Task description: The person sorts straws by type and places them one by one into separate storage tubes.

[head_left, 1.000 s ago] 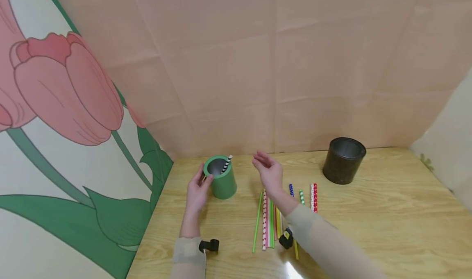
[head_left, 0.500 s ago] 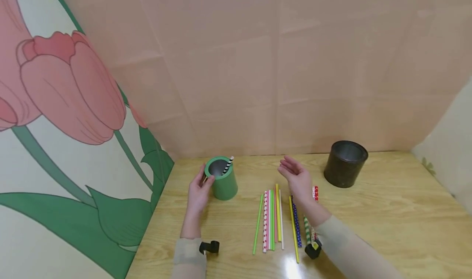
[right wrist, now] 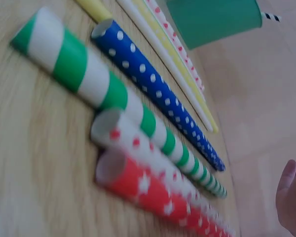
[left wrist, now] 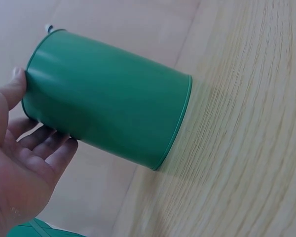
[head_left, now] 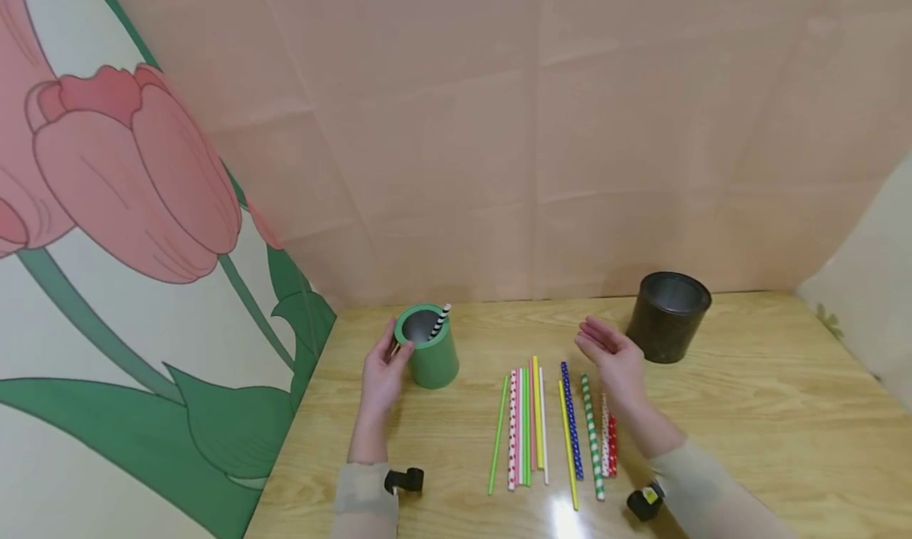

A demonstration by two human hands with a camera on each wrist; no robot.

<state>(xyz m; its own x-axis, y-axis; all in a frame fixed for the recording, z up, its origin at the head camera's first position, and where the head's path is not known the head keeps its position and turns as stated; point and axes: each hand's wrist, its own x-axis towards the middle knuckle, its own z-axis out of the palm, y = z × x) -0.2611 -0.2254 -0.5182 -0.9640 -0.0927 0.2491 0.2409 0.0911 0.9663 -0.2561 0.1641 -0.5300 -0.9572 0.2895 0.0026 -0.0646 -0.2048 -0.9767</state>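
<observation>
My left hand [head_left: 381, 377] grips the green can [head_left: 436, 363] near its rim, thumb on one side and fingers on the other. The can stands upright on the table, and a black-and-white striped straw [head_left: 441, 320] leans inside with its tip above the rim. My right hand [head_left: 621, 369] hovers with relaxed fingers and holds nothing, above the far ends of the right-hand straws. Nearest to it lie a red straw with white stars [right wrist: 153, 190], a white straw with red dots [right wrist: 133, 138], a green-and-white striped straw [head_left: 592, 436] and a blue dotted straw [head_left: 572, 424].
More straws lie side by side in the middle of the table, among them a light green straw [head_left: 498, 436], a red-dotted white straw [head_left: 512, 432] and a yellow straw [head_left: 537, 412]. A black can [head_left: 664, 329] stands at the back right. Behind the table rises a pinkish wall covering [head_left: 456, 167].
My right hand has moved right from near the green can, passing over the straws toward the black can. The left hand keeps its hold on the green can.
</observation>
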